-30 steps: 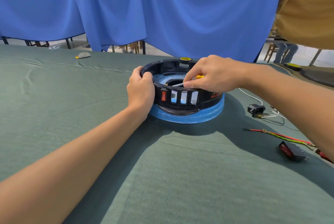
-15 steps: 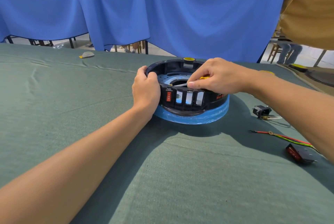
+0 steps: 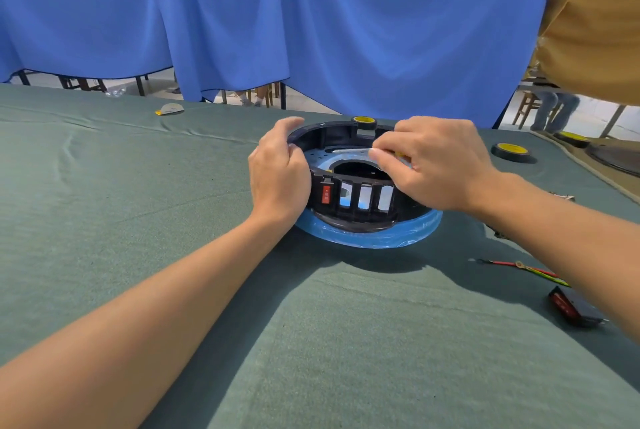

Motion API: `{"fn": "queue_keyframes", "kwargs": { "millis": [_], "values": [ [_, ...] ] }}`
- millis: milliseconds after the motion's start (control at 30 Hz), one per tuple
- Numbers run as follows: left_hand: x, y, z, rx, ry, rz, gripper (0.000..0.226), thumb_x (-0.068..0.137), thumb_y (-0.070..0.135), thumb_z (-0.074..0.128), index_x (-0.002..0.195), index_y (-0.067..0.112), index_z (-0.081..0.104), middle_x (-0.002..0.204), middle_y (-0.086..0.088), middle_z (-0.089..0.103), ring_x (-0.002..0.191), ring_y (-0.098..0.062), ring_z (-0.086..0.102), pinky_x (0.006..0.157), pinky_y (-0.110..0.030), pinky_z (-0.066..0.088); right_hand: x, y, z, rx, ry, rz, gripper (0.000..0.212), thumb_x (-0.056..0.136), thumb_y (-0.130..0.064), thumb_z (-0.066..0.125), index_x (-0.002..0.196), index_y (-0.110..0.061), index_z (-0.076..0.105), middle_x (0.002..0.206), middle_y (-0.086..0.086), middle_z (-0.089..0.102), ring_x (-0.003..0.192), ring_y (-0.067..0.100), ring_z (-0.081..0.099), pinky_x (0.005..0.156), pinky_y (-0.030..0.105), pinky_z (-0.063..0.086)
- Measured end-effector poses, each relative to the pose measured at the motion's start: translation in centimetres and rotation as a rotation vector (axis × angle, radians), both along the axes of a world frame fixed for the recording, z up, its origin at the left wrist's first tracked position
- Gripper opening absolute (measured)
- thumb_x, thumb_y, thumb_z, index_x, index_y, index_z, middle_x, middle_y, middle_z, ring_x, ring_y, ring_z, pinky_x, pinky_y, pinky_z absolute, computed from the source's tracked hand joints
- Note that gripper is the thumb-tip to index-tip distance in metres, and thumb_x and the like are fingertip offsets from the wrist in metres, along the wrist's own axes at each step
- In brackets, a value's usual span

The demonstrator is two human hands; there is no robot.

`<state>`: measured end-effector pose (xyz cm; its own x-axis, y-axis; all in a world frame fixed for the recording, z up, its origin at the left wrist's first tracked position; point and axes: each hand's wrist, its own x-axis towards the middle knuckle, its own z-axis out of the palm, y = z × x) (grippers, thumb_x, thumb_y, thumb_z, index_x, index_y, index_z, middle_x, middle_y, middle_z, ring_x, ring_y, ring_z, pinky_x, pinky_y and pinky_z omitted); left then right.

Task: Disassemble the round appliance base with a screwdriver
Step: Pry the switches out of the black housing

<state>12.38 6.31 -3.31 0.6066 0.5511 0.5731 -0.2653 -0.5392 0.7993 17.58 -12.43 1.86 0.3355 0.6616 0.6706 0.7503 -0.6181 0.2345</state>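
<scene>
The round appliance base [image 3: 356,198], a black slotted ring with a red switch on a blue-wrapped bottom, lies on the green table cloth [image 3: 138,220]. My left hand [image 3: 278,174] grips the ring's left wall, fingers curled over the rim. My right hand [image 3: 433,163] reaches over the right side and pinches the screwdriver [image 3: 349,150]; its metal shaft points left into the ring, and a bit of yellow handle shows between my fingers. The screwdriver's tip blurs against the inner plate.
A roll of tape with a yellow core [image 3: 512,151] lies right of the base, another [image 3: 364,122] behind its rim. Loose red, yellow and green wires [image 3: 526,269] and a black rocker switch [image 3: 575,307] lie at right. A person in a mustard shirt [image 3: 595,20] stands far right.
The view has moved closer to the base. My right hand has shifted the screwdriver shaft higher and further back inside the ring. My left hand still grips the left wall.
</scene>
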Motion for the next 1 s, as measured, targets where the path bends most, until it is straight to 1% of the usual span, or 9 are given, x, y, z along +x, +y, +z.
{"fn": "queue_keyframes", "kwargs": {
  "millis": [100, 200, 300, 433, 600, 700, 800, 933, 1000],
  "values": [
    [-0.1, -0.1, 0.0, 0.029, 0.041, -0.024, 0.04, 0.084, 0.022, 0.03, 0.108, 0.015, 0.062, 0.11, -0.001, 0.067, 0.112, -0.019, 0.055, 0.101, -0.044, 0.04, 0.5, -0.6, -0.5, 0.056, -0.118, -0.132, 0.041, 0.097, -0.035, 0.038, 0.071, -0.017, 0.064, 0.06, -0.002, 0.052, 0.061, 0.024, 0.052, 0.047, 0.025, 0.021],
    [-0.2, -0.6, -0.2, 0.235, 0.07, 0.038, 0.034, 0.089, 0.031, 0.031, 0.094, 0.019, 0.063, 0.093, 0.008, 0.065, 0.106, -0.013, 0.051, 0.099, -0.034, 0.033, 1.3, -1.2, -1.0, 0.073, -0.139, -0.289, 0.041, 0.1, -0.031, 0.037, 0.072, -0.012, 0.059, 0.064, 0.003, 0.05, 0.063, 0.028, 0.05, 0.05, 0.029, 0.025],
    [-1.0, -0.6, -0.4, 0.609, 0.057, 0.131, 0.037, 0.093, 0.043, 0.033, 0.082, 0.022, 0.063, 0.079, 0.013, 0.06, 0.096, -0.013, 0.053, 0.09, -0.029, 0.023, 1.8, -1.7, -1.3, 0.113, 0.019, -0.42, 0.035, 0.101, -0.029, 0.035, 0.076, -0.011, 0.049, 0.069, 0.003, 0.045, 0.069, 0.03, 0.048, 0.054, 0.033, 0.029],
    [-1.7, 1.1, -0.1, 0.937, 0.001, 0.089, 0.044, 0.092, 0.049, 0.036, 0.092, 0.019, 0.067, 0.081, 0.006, 0.067, 0.087, -0.017, 0.058, 0.096, -0.035, 0.025, 1.1, -2.1, -1.6, 0.326, 0.344, -0.453, 0.025, 0.101, -0.025, 0.034, 0.089, -0.012, 0.051, 0.082, 0.007, 0.054, 0.078, 0.033, 0.049, 0.064, 0.038, 0.034],
    [-1.2, 0.6, -0.1, 1.042, -0.113, 0.062, 0.044, 0.094, 0.047, 0.046, 0.095, 0.012, 0.073, 0.077, 0.0, 0.068, 0.077, -0.025, 0.06, 0.085, -0.033, 0.034, -2.2, -3.1, -1.8, 0.41, 0.697, -0.306, 0.024, 0.098, -0.024, 0.045, 0.118, -0.014, 0.056, 0.098, 0.003, 0.057, 0.097, 0.03, 0.053, 0.076, 0.034, 0.039],
    [-1.0, -1.2, -0.4, 1.088, -0.198, 0.151, 0.038, 0.094, 0.045, 0.055, 0.086, 0.013, 0.075, 0.064, 0.0, 0.064, 0.065, -0.025, 0.058, 0.076, -0.035, 0.039, -4.6, -3.7, -2.2, 0.519, 0.737, -0.198, 0.018, 0.096, -0.024, 0.051, 0.11, -0.016, 0.059, 0.089, 0.002, 0.065, 0.086, 0.032, 0.061, 0.079, 0.043, 0.051],
    [-0.8, -2.9, -0.5, 1.129, -0.251, 0.26, 0.039, 0.093, 0.045, 0.059, 0.074, 0.014, 0.073, 0.056, 0.001, 0.061, 0.058, -0.024, 0.056, 0.069, -0.035, 0.043, -6.3, -4.2, -2.5, 0.568, 0.767, -0.164, 0.012, 0.094, -0.022, 0.052, 0.097, -0.014, 0.061, 0.07, 0.008, 0.067, 0.056, 0.025, 0.06, 0.064, 0.043, 0.054],
    [-0.5, -4.7, -0.2, 1.208, -0.204, 0.406, 0.047, 0.095, 0.047, 0.056, 0.061, 0.017, 0.066, 0.049, 0.002, 0.055, 0.052, -0.022, 0.052, 0.065, -0.034, 0.038, -7.7, -4.7, -3.6, 0.58, 0.884, -0.169, 0.016, 0.096, -0.025, 0.049, 0.098, -0.014, 0.06, 0.081, 0.01, 0.067, 0.081, 0.035, 0.06, 0.076, 0.05, 0.052],
    [-0.4, -5.5, 0.0, 1.228, -0.178, 0.432, 0.048, 0.094, 0.044, 0.057, 0.056, 0.017, 0.062, 0.046, 0.001, 0.051, 0.049, -0.023, 0.05, 0.062, -0.033, 0.039, -8.3, -4.7, -4.3, 0.572, 0.913, -0.16, 0.016, 0.096, -0.024, 0.049, 0.097, -0.013, 0.059, 0.082, 0.006, 0.065, 0.078, 0.03, 0.056, 0.075, 0.045, 0.051]
  ]
}}
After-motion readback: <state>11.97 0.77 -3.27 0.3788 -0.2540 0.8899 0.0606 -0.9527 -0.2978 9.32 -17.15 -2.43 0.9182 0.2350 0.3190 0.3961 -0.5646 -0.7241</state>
